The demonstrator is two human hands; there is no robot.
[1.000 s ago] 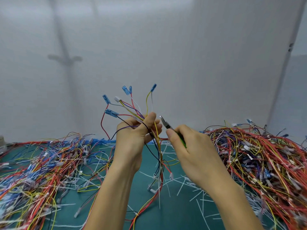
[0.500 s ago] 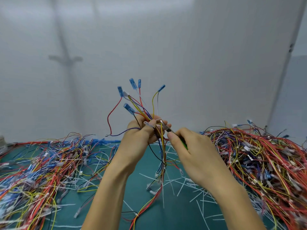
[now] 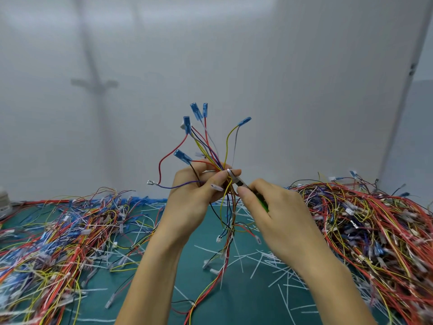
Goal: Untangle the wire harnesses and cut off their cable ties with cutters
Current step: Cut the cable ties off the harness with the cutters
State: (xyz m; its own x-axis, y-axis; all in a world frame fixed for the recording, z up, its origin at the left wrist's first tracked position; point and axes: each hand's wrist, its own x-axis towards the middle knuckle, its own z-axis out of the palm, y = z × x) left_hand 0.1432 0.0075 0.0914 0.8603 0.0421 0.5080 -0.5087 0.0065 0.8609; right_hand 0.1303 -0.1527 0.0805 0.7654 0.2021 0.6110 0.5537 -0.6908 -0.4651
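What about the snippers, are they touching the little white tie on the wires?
Touching. In the head view the cutters, gripped by the right hand, meet the white cable tie tip-first on the harness the left hand holds; no gap shows.

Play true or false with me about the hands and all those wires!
1. The left hand holds a wire harness up. True.
2. The right hand is empty. False: it grips the cutters.
3. The mat is red. False: it is green.
4. A left wire pile and a right wire pile lie beside the hands. True.
5. White tie bits lie on the mat. True.
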